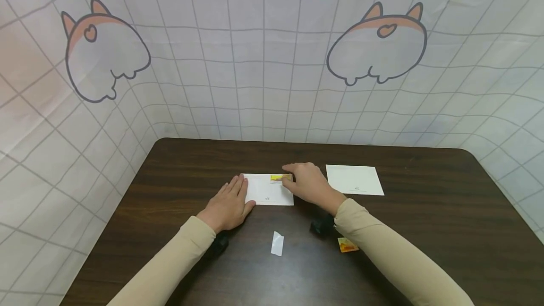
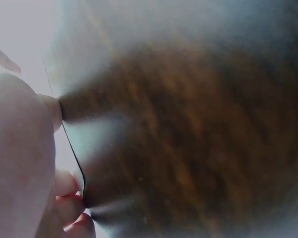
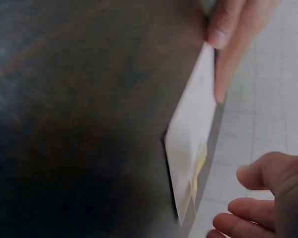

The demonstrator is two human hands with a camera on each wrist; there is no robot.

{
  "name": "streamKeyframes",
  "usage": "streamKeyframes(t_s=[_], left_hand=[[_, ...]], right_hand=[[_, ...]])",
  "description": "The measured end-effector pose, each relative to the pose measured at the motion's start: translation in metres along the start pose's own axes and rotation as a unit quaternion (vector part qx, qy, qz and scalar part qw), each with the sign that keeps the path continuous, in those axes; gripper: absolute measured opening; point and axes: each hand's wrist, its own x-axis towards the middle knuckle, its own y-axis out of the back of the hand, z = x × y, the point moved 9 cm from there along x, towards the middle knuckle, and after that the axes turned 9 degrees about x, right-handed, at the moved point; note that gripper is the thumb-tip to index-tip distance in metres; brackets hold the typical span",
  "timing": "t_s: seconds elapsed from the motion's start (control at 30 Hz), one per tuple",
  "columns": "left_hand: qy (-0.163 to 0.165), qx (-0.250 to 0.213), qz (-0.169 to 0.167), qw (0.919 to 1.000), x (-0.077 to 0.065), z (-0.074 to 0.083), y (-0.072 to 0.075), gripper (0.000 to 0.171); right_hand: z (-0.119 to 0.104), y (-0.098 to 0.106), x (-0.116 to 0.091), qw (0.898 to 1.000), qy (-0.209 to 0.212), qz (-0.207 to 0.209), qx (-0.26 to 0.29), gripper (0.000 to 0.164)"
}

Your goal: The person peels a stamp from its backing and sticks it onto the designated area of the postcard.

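Observation:
A white rectangular card or envelope (image 1: 261, 190) with small print near its lower edge lies on the dark wooden table. My left hand (image 1: 228, 202) rests with extended fingers on its left end, the thumb along the near edge. Near the upper right corner is a small yellow stamp-like sticker (image 1: 276, 177); in the right wrist view a thin edge stands up beside the sticker (image 3: 199, 166). My right hand (image 1: 309, 183) is over that corner, index finger stretched out and thumb near the sticker. In the right wrist view, the thumb and fingers are spread apart with nothing between them.
A second white card (image 1: 354, 180) lies on the table (image 1: 425, 230) to the right. Nearer are a crumpled white slip (image 1: 277, 243) and an orange-yellow piece (image 1: 347, 244) beside the right sleeve. A grid-patterned cloth (image 1: 263, 60) hangs behind the table.

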Motion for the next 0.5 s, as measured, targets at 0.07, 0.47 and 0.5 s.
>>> streamKeyframes(t_s=[0.07, 0.47, 0.5], left_hand=[[0.0, 0.001, -0.002, 1.0, 0.0, 0.001, 0.0, 0.071], [-0.009, 0.001, 0.001, 1.0, 0.002, 0.004, 0.002, 0.07], [-0.009, 0.001, 0.001, 1.0, 0.002, 0.005, 0.002, 0.071]], right_hand=[[-0.005, -0.006, -0.002, 0.999, 0.014, -0.026, -0.036, 0.046], [-0.014, -0.036, -0.014, 0.98, 0.057, -0.152, -0.117, 0.091], [-0.012, -0.038, -0.014, 0.978, 0.052, -0.162, -0.119, 0.092]])
